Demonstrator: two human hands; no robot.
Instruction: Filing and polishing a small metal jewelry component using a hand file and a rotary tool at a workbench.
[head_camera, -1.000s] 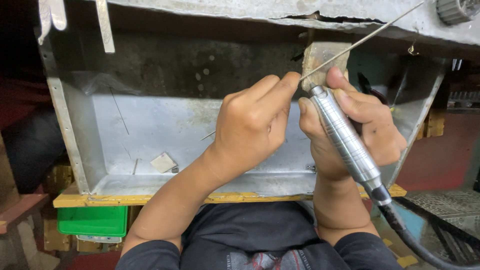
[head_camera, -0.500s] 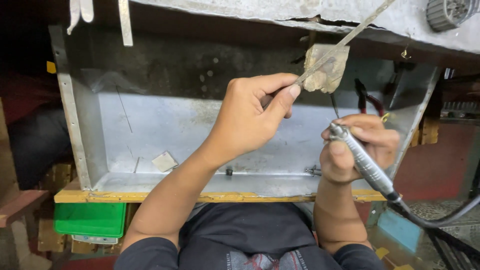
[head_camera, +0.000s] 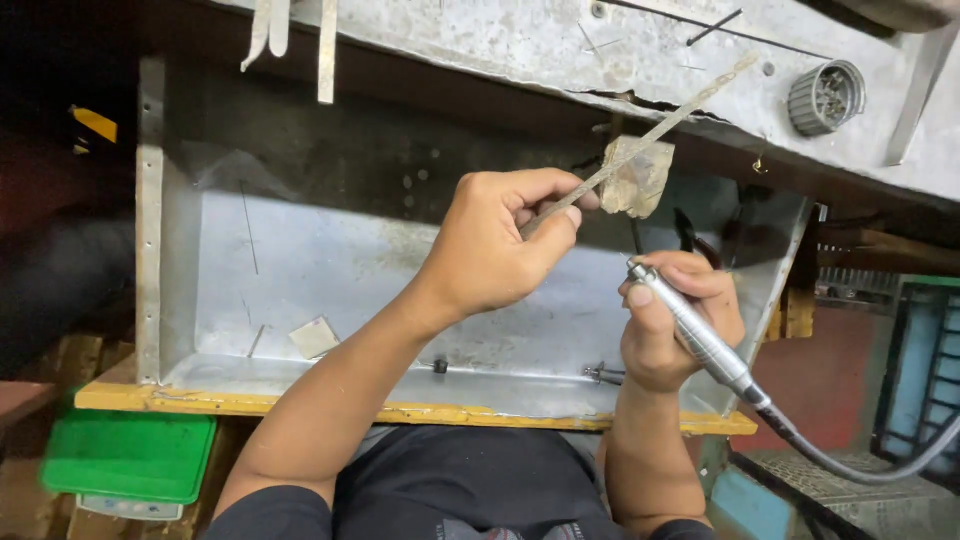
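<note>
While tray (head_camera: 300, 270) holds scrap (head_camera: 315, 337).

A small square paper tag (head_camera: 315, 337), pale cream, lies flat and a little tilted on the metal tray's (head_camera: 230, 280) floor, near the left side and well apart from both hands. Below the tray's yellow front edge, at the lower left, sits a bright green plastic box (head_camera: 128, 455) with rounded corners, and a white label strip (head_camera: 130, 508) with faint print peeks out just under it; no signs or screens show
</note>
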